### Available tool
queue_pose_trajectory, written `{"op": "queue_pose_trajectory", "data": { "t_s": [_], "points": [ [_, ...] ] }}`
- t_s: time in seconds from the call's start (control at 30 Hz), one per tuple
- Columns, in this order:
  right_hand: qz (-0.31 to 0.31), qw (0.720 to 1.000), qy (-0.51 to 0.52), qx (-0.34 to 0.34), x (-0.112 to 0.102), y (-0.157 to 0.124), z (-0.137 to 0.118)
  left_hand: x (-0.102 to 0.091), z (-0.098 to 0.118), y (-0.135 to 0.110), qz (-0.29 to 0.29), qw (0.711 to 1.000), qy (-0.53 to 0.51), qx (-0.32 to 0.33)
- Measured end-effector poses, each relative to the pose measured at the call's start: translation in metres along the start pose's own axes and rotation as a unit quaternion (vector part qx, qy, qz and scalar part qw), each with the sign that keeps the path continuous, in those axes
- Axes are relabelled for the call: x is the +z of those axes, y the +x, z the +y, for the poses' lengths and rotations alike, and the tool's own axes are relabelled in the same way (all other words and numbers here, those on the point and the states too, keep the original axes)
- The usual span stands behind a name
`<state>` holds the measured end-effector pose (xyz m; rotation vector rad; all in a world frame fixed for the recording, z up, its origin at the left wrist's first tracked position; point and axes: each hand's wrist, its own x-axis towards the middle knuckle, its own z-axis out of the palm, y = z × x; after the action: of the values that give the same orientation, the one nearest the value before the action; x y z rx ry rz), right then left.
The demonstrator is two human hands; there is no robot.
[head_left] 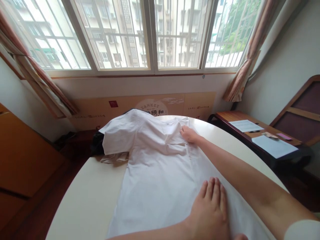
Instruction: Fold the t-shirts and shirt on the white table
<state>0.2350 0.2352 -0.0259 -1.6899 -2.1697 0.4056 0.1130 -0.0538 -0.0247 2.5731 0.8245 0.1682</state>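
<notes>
A white short-sleeved shirt [160,180] lies spread lengthwise over a round white table [85,193]. One sleeve reaches out to the left, over dark and beige cloth [116,158] beneath it. Wrinkles run across the upper part, and a long straight edge runs down the right side. My left hand [211,206] rests flat on the lower right of the shirt, fingers stretched forward. Farther away, my right hand [188,134] has its fingers closed on the shirt fabric near the top right shoulder area.
To the right stands a low wooden table [232,118] with papers [275,146], a black pen [254,131] and a pink item [284,136]. A wooden chair [297,105] is beyond it. A printed cardboard panel [135,100] leans below the window. An orange-brown cabinet [22,160] is at left.
</notes>
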Motion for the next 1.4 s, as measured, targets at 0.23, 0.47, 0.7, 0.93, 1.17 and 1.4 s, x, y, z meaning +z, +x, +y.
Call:
{"op": "queue_pose_trajectory", "data": {
  "t_s": [0.23, 0.47, 0.7, 0.93, 1.17, 1.4],
  "points": [
    [-0.015, 0.986, -0.083, 0.146, 0.01, 0.017, 0.016, 0.044, -0.005, 0.004, 0.05, 0.994, 0.091, 0.02],
    [-0.021, 0.977, -0.115, 0.18, -0.003, 0.015, 0.035, 0.048, -0.003, 0.009, 0.066, 0.986, 0.142, 0.065],
    [-0.01, 0.973, -0.135, 0.186, -0.011, 0.013, 0.061, 0.061, 0.011, 0.031, 0.106, 0.979, 0.166, 0.055],
    [-0.014, 0.973, -0.151, 0.171, -0.014, 0.004, 0.071, -0.014, -0.004, 0.035, 0.113, 0.988, 0.079, 0.063],
    [-0.021, 0.974, -0.145, 0.17, -0.018, 0.001, 0.069, -0.156, -0.145, 0.106, 0.225, 0.939, 0.002, -0.26],
    [-0.023, 0.976, -0.135, 0.167, -0.02, 0.002, 0.067, -0.185, -0.224, 0.173, 0.18, 0.904, -0.096, -0.375]
  ]
}}
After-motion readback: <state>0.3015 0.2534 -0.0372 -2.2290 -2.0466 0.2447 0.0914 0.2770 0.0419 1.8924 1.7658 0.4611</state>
